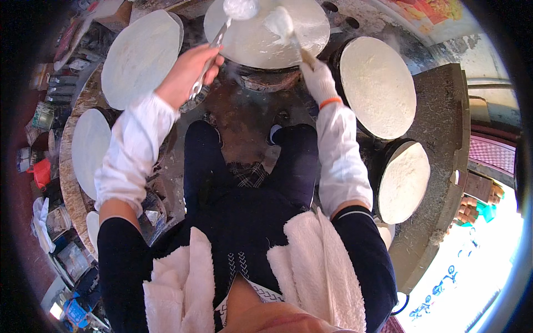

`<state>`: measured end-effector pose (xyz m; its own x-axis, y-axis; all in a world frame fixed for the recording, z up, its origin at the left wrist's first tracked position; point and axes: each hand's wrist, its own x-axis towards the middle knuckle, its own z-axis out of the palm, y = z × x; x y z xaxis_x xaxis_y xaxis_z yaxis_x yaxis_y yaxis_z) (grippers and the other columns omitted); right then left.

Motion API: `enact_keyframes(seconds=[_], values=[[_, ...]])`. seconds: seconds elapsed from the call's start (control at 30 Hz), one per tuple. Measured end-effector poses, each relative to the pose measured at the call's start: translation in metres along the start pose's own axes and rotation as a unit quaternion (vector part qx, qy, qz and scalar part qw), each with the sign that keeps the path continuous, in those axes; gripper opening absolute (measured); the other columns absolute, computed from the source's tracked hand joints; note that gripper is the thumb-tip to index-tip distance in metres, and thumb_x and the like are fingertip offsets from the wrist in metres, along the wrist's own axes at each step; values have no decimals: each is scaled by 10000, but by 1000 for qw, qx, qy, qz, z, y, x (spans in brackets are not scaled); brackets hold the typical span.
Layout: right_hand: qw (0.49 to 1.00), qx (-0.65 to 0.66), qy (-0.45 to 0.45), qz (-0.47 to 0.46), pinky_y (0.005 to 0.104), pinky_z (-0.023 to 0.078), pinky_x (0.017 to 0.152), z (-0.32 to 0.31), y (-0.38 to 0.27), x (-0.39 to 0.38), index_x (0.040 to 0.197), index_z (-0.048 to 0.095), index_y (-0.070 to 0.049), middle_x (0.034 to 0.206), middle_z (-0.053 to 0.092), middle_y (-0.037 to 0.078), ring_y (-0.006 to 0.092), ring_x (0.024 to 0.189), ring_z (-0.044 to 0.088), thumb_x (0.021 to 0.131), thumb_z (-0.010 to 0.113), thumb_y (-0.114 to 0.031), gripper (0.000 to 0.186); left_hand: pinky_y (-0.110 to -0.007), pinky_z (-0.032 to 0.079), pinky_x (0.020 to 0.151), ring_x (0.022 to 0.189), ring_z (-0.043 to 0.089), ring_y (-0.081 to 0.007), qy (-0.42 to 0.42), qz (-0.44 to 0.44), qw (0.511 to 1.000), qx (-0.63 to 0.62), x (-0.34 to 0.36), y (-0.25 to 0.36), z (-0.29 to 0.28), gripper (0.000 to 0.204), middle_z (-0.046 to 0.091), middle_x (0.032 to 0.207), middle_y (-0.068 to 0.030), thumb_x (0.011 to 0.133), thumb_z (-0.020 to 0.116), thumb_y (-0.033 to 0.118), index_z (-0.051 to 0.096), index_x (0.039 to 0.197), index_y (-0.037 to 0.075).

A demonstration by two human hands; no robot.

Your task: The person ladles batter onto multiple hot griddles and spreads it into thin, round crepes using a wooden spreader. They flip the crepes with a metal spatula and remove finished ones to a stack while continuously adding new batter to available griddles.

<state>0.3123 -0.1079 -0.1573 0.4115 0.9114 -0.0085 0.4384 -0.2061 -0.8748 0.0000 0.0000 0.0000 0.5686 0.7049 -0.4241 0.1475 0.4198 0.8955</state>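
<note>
A curved table [444,127], dusted and streaked with pale residue, is bent around the workspace, and round griddles are set along it on both sides. The outdoors is seen brightly lit at the lower right, while the left edge is crowded with containers and a red bag [41,172].

At the top centre, a round griddle [265,70] is covered by a glossy, pale layer [250,41] that looks wet. A metal ladle [222,33] is grasped by its handle in the bare left hand [189,72]; its bowl is held over the far part of that griddle, with something white in it. A tool [305,55] with a brownish handle is gripped in the right hand [319,80], which is covered by a white glove (an orange band [331,102] is worn at its wrist). The tool's far end is coated in white and is held at the layer; whether the surface is touched cannot be told.

Pale rounds are spread on the right, one larger [377,89] and one smaller [405,180]. Two more are seen on the left, the upper [141,58] and the lower [91,150]. The forearms are covered by white sleeves [136,141], and a white towel [316,266] is draped over the shoulders.
</note>
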Motion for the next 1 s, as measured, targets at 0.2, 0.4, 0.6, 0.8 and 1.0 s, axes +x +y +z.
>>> enact_keyframes(seconds=[0.2,0.4,0.6,0.8,1.0], values=[[985,76,125,88,275,480,958,-21,-2,-100,1404,552,-26,1310,659,107,161,1145,630,964,595,-125,452,-259,357,485,552,458,-85,-10,32,999,0,52,-9,31,254,526,758,-8,1023,558,265,518,877,61],[951,242,61,181,257,462,930,63,-58,-109,1420,519,14,1228,678,100,132,1069,611,973,604,-121,475,-275,384,428,500,478,-120,15,-33,998,-60,12,-63,63,197,574,759,-56,1033,523,245,552,1022,51],[978,187,57,73,238,503,862,42,-74,-77,1409,542,-8,1147,697,75,108,982,626,966,634,-119,465,-207,378,402,493,472,-69,-141,-76,891,-426,-27,10,16,344,546,810,-49,1077,416,174,442,1328,-60],[982,-164,46,82,456,552,837,47,-66,-28,1403,536,-142,1083,712,217,361,957,707,966,582,-351,487,-208,419,469,548,451,-53,-113,41,921,-370,-41,20,33,376,509,870,-34,1082,407,162,414,1367,-84],[957,-247,-92,125,482,502,941,62,-112,-39,1238,658,-126,1119,674,262,431,1107,619,927,570,-502,496,-224,435,485,574,481,-63,-35,-28,919,-391,-70,15,22,355,541,892,-49,1065,454,162,452,1325,-80]])
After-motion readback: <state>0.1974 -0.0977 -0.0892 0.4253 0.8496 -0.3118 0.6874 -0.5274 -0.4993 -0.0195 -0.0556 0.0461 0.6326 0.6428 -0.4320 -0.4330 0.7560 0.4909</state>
